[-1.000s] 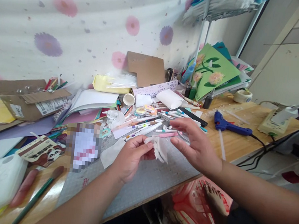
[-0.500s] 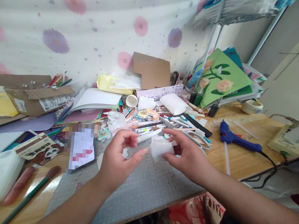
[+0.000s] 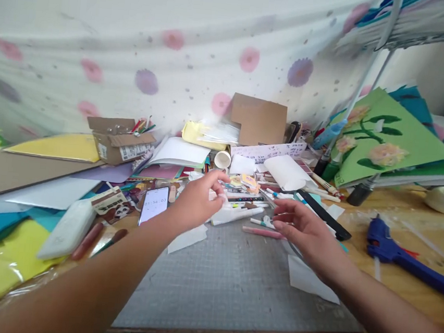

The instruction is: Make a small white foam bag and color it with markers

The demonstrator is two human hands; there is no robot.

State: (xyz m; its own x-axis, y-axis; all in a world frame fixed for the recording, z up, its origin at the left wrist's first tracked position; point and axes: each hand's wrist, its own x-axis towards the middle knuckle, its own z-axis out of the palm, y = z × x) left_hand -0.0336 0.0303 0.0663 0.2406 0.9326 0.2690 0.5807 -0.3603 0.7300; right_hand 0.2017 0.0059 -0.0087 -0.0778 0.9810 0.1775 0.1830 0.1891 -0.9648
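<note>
My left hand (image 3: 200, 200) reaches over the heap of pens in the middle, fingers curved and thumb apart, with nothing visible in it. To the right, my right hand (image 3: 307, 235) hovers by the pens with its fingers apart, holding nothing I can see. A pink pen (image 3: 263, 233) lies between the hands on the grey cutting mat (image 3: 226, 287). White markers (image 3: 236, 216) lie just past my left fingertips. One white paper scrap (image 3: 187, 238) rests below my left hand, and another paper piece (image 3: 309, 279) lies under my right wrist.
A phone (image 3: 154, 205) with a running timer lies left of the mat. Farther left are a white case (image 3: 68, 230) and a cardboard box (image 3: 124, 144). A blue glue gun (image 3: 405, 257) lies at the right, below a green flower card (image 3: 393, 138). A paper roll (image 3: 286, 171) sits behind the pens.
The view has swung left. The white textured piece at my right fingers is no longer visible there. My left hand has moved farther over the pens, and the paper scraps and pink pen now show.
</note>
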